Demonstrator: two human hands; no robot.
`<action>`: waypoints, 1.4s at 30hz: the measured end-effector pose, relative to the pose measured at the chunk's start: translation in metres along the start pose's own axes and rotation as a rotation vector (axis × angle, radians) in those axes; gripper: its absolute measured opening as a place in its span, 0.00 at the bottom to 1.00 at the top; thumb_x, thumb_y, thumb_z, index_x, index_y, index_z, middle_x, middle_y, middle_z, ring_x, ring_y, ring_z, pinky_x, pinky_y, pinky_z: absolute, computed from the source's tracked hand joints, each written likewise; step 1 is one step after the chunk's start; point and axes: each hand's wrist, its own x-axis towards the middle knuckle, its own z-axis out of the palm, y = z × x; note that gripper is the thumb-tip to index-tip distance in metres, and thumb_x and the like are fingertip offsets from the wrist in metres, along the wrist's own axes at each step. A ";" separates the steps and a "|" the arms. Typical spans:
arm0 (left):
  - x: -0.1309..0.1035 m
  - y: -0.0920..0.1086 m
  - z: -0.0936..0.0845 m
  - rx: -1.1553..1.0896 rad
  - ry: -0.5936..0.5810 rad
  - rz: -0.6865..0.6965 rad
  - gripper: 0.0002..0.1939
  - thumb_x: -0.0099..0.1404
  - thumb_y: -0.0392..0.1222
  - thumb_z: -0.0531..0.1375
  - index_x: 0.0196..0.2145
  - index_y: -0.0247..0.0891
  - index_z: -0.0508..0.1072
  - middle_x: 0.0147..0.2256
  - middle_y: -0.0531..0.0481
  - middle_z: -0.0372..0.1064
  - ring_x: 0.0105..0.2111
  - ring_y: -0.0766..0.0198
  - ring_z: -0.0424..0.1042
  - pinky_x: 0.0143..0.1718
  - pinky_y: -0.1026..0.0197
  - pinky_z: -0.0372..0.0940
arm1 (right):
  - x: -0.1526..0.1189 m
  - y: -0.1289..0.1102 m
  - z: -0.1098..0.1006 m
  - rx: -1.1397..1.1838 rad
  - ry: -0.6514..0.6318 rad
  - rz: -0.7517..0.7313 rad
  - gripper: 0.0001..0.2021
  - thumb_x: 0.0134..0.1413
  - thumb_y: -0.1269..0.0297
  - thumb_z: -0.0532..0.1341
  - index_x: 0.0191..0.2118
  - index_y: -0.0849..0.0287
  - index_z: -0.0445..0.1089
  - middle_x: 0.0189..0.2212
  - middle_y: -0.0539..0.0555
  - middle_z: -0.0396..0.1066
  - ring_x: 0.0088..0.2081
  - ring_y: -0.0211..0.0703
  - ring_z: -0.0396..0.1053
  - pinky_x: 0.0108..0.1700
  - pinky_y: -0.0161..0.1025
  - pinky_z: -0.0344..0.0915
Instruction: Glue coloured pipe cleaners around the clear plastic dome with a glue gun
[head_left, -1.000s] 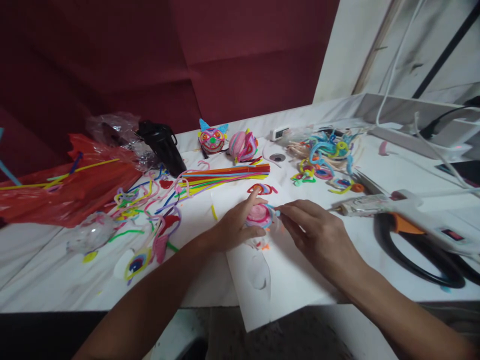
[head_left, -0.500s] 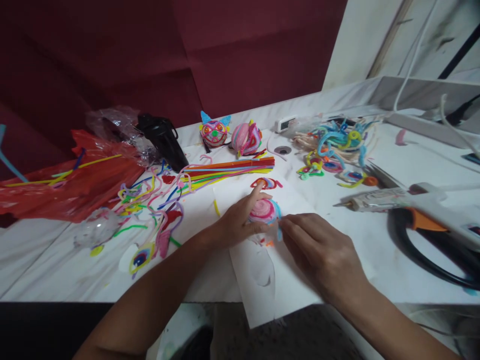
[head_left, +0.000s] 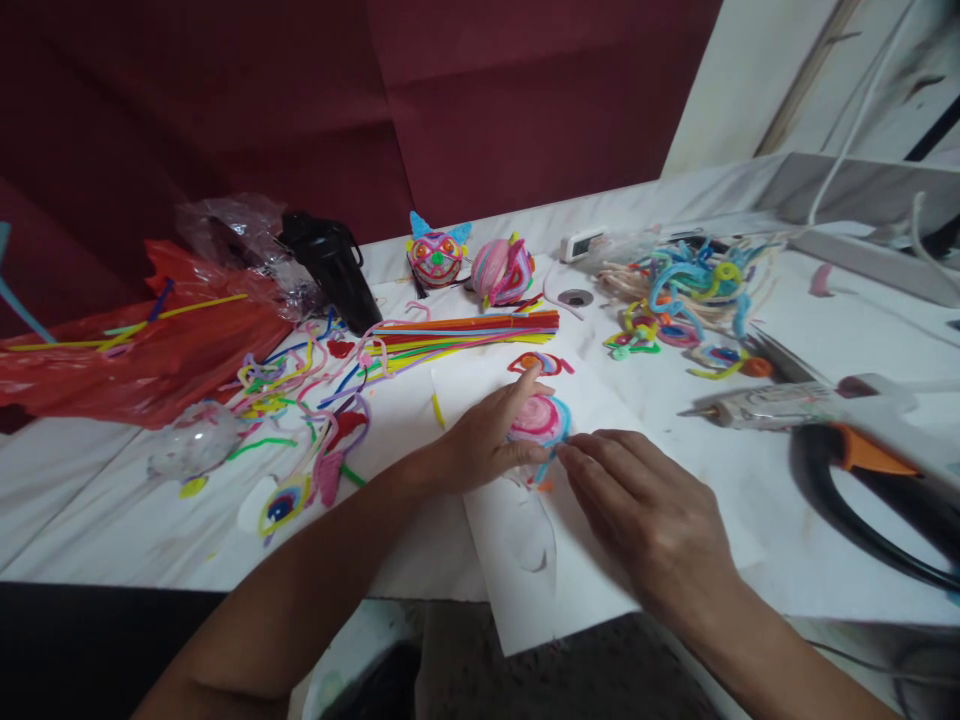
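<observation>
A round coil of pink and red pipe cleaner (head_left: 536,416) lies on a white paper sheet (head_left: 517,610), with a light blue pipe cleaner (head_left: 565,415) curving along its right edge. My left hand (head_left: 484,435) rests over the coil's left side, thumb and fingers spread around it. On the right, my right hand (head_left: 649,505) pinches the blue strand at the coil's lower right; its fingertips partly hide the hold. Just above the coil sits a red, orange and blue eye-shaped piece (head_left: 541,363), which my left fingers nearly touch.
A hot glue gun (head_left: 787,405) and black-handled scissors (head_left: 832,490) lie at right. Behind are bundled pipe cleaners (head_left: 480,328), two decorated balls (head_left: 437,260) and a black bottle (head_left: 334,270). Loose strands, a clear ball (head_left: 195,440) and a red plastic bag (head_left: 157,370) fill the left.
The view has shifted slightly, moving the scene a little to the right. The blue strand's loose end now angles down and left beneath the coil, with my right fingertips close against the rim.
</observation>
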 end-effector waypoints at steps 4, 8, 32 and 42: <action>0.001 -0.005 0.002 0.049 0.010 0.062 0.46 0.64 0.66 0.48 0.68 0.35 0.37 0.60 0.32 0.57 0.60 0.47 0.58 0.60 0.46 0.53 | -0.001 -0.006 0.000 -0.015 -0.009 -0.037 0.10 0.59 0.77 0.55 0.44 0.73 0.71 0.39 0.65 0.73 0.41 0.53 0.68 0.38 0.47 0.73; 0.001 -0.006 0.003 0.067 0.012 0.072 0.43 0.66 0.65 0.47 0.67 0.35 0.39 0.60 0.32 0.57 0.60 0.46 0.58 0.60 0.45 0.53 | 0.000 -0.013 -0.001 -0.047 0.020 -0.075 0.09 0.58 0.78 0.56 0.43 0.74 0.70 0.39 0.67 0.73 0.42 0.56 0.68 0.37 0.49 0.74; -0.003 0.017 -0.013 0.120 -0.137 -0.041 0.33 0.68 0.48 0.50 0.65 0.29 0.48 0.65 0.34 0.47 0.66 0.51 0.47 0.66 0.50 0.45 | -0.006 -0.039 0.000 -0.105 -0.076 -0.053 0.17 0.61 0.77 0.47 0.49 0.74 0.69 0.47 0.67 0.72 0.45 0.59 0.69 0.37 0.49 0.71; -0.003 0.007 -0.010 0.204 -0.136 0.004 0.33 0.66 0.46 0.51 0.64 0.30 0.47 0.65 0.34 0.48 0.66 0.52 0.48 0.66 0.49 0.48 | -0.001 -0.006 -0.005 0.216 0.028 0.196 0.12 0.60 0.75 0.54 0.48 0.67 0.68 0.40 0.60 0.71 0.43 0.47 0.69 0.42 0.43 0.70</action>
